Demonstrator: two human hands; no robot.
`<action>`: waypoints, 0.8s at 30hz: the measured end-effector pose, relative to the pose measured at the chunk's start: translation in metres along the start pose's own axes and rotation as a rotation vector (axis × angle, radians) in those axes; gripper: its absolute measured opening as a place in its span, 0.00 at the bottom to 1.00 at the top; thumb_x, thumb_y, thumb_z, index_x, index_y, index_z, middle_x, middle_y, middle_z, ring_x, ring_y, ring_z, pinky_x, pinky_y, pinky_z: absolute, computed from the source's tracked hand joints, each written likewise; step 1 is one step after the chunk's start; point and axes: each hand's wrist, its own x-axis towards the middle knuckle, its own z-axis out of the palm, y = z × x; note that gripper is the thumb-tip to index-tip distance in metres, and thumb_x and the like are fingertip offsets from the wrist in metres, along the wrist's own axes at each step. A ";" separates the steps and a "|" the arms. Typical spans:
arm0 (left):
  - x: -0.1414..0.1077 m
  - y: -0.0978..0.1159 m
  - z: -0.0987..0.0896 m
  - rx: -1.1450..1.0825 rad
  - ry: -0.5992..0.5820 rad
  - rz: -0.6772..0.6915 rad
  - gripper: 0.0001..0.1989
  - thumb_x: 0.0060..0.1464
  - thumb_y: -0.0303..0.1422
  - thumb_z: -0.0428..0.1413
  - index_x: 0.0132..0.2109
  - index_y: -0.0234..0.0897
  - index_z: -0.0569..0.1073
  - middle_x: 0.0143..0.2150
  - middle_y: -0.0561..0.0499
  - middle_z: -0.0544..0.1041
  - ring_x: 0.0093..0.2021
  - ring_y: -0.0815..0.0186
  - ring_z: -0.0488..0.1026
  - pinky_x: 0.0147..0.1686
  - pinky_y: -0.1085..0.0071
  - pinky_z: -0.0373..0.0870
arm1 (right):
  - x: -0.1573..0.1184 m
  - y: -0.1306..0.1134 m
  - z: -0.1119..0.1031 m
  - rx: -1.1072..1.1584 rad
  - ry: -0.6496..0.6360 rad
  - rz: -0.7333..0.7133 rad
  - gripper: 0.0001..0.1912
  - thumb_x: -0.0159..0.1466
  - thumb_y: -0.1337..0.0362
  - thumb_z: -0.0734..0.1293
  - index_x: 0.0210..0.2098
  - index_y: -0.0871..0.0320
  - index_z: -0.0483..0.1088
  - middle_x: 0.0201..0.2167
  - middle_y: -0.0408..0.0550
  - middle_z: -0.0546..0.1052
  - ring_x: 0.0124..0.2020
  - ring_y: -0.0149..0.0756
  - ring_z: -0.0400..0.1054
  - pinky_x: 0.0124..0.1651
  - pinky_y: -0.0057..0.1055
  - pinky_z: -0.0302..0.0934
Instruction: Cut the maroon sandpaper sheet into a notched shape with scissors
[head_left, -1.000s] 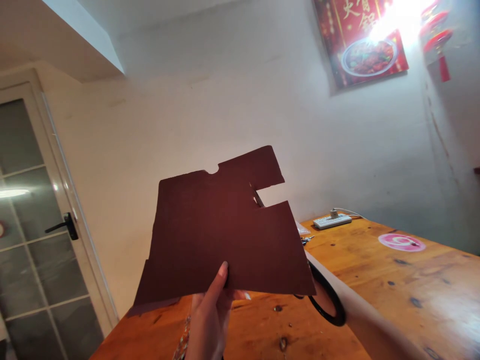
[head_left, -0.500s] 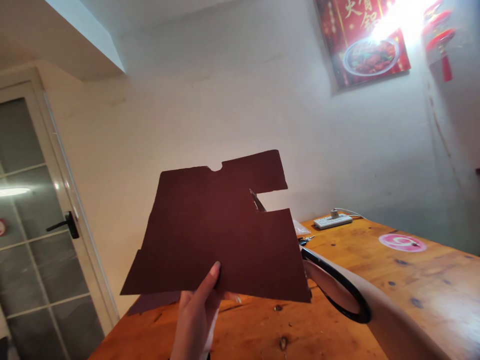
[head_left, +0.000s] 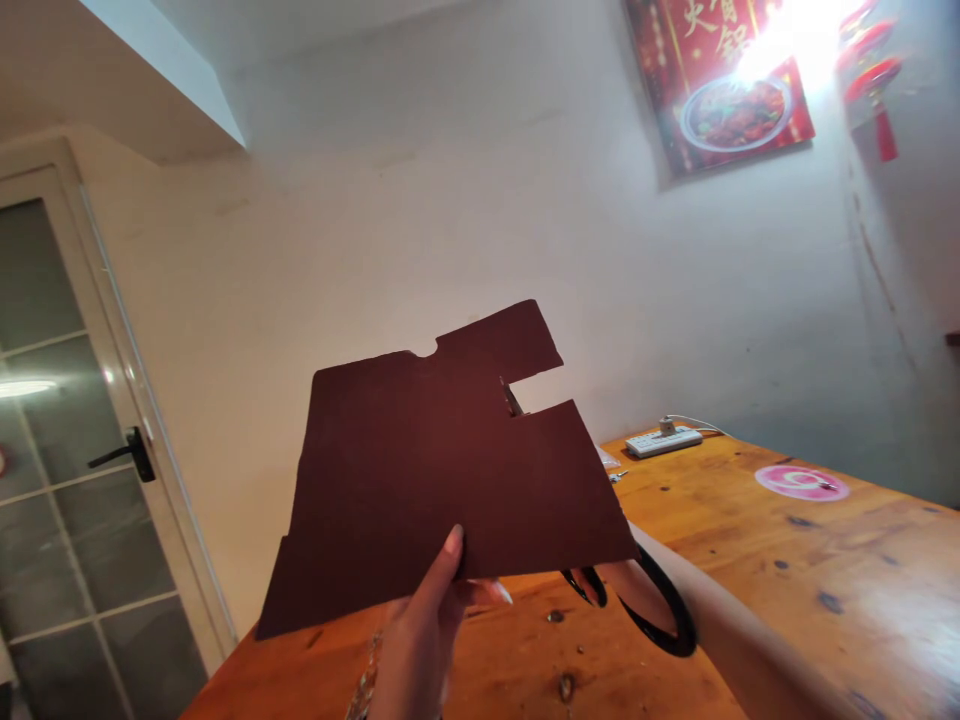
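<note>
My left hand (head_left: 420, 635) pinches the bottom edge of the dark brown sheet (head_left: 439, 480), thumb up on its face, fingers closed. Sheet is up in the air above the table's near edge, not resting on the wooden table (head_left: 817, 590). It has just tipped: left corner dropped, right corner lifted. My right hand (head_left: 634, 590) is closed in the loops of the black-handled scissors (head_left: 660, 610), which have slid lower under the sheet. Only a blade tip (head_left: 511, 400) shows, in the inner end of the cut slot. Can't tell if the blades are open. Power strip (head_left: 664, 441) sits by the table's far edge.
</note>
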 end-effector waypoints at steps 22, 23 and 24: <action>0.007 0.013 -0.018 0.151 -0.155 -0.058 0.15 0.42 0.41 0.64 0.16 0.37 0.77 0.15 0.47 0.74 0.21 0.64 0.74 0.29 0.72 0.74 | 0.000 -0.014 -0.003 -0.082 -0.141 0.128 0.16 0.60 0.58 0.61 0.19 0.56 0.58 0.16 0.37 0.60 0.19 0.27 0.55 0.23 0.24 0.54; 0.005 0.014 -0.013 0.152 -0.137 -0.046 0.14 0.41 0.41 0.64 0.17 0.38 0.78 0.14 0.47 0.74 0.21 0.63 0.74 0.29 0.71 0.74 | 0.000 -0.013 0.001 -0.076 -0.119 0.153 0.20 0.61 0.55 0.60 0.17 0.56 0.55 0.15 0.37 0.59 0.18 0.27 0.53 0.21 0.24 0.52; 0.002 0.014 -0.009 0.155 -0.106 -0.023 0.12 0.40 0.40 0.65 0.17 0.39 0.78 0.14 0.48 0.73 0.20 0.63 0.74 0.29 0.71 0.75 | 0.001 -0.012 0.004 -0.077 -0.099 0.179 0.23 0.62 0.52 0.58 0.15 0.56 0.53 0.14 0.38 0.58 0.17 0.26 0.52 0.20 0.24 0.51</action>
